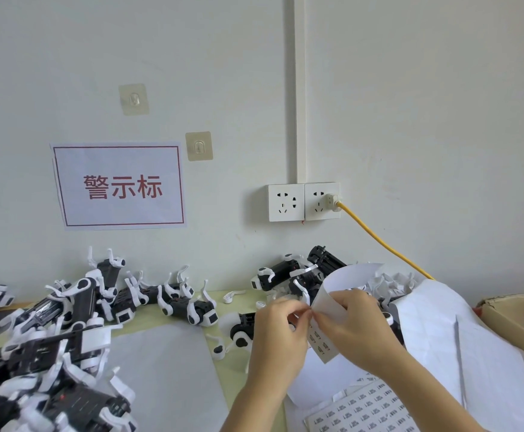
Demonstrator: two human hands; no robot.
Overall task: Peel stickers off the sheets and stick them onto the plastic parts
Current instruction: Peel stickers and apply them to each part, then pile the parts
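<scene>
My right hand (359, 325) grips a curled white sticker sheet (345, 285) and holds it up above the table. My left hand (278, 330) pinches at the sheet's edge, where a small sticker seems to be between the fingertips, though I cannot make it out clearly. A black and white plastic part (242, 333) lies on the table just left of my left hand. A flat sheet of printed stickers (363, 410) lies below my right forearm.
Piles of black and white plastic parts fill the left side (61, 332) and the back against the wall (292, 275). Used white backing sheets (435, 332) are heaped at the right beside a cardboard box (516, 319). A yellow cable (379, 241) runs from the wall socket (304, 201).
</scene>
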